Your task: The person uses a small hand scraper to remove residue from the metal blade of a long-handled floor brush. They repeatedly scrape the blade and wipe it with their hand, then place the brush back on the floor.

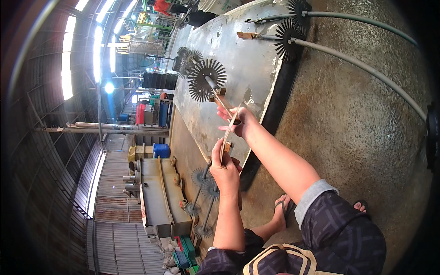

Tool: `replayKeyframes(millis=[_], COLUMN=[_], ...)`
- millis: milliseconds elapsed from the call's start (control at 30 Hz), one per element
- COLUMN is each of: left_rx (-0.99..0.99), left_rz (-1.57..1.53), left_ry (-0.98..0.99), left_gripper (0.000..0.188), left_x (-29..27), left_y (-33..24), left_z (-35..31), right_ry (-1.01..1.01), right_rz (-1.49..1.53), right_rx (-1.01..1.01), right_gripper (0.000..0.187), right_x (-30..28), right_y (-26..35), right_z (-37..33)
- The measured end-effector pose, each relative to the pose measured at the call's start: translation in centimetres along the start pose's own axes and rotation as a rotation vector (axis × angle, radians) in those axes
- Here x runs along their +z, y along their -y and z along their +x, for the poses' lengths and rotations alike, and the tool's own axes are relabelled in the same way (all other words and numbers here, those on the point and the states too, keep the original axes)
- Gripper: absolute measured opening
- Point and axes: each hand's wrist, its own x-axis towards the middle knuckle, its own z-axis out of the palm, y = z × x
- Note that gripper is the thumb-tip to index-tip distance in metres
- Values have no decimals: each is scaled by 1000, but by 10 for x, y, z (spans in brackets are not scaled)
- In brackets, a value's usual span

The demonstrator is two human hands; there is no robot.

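While the camera looks down at a tilt, dark patterned clothing and two feet in sandals (284,207) fill the lower edge, standing on a rough concrete floor (357,128). Two bare forearms rise from there toward the middle of the view.

Nearest is the left hand (224,167), clenched around the lower end of a thin wooden strip (228,133). It holds the strip's lower end, so the strip stands up and away from the body. Just beyond, the right hand (239,123) has its fingers closed around the upper part of the same strip, seemingly to steady it. Whether it also touches the small wooden block (218,94) past its fingertips cannot be told.

That block sits at the hub of a black spiked wheel (206,79), a disc with radiating teeth, which lies on a big grey metal sheet (238,59). The strip's far end reaches to just beside this wheel. More spiked wheels lie near it on the sheet, and others on thin rods rest below the left hand.

Farther off, two more wheels sit at the sheet's far edge on the ends of long grey pipes (366,68) that run across the floor.

Beyond, to the left, a grey metal machine (158,192), blue and red containers and a corrugated shed roof with bright skylights.
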Motion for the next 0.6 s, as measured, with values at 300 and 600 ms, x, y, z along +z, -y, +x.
replayKeyframes(millis=[300, 600], left_rx=[111, 68], left_rz=[39, 5], left_ry=[-31, -11], left_gripper=[35, 34], left_x=[8, 1], left_y=[5, -3], left_z=[0, -2], right_ry=[199, 118], right_rz=[44, 22], right_rx=[41, 1], right_gripper=[47, 51], right_x=[-11, 12], right_y=[-6, -3], right_z=[16, -14])
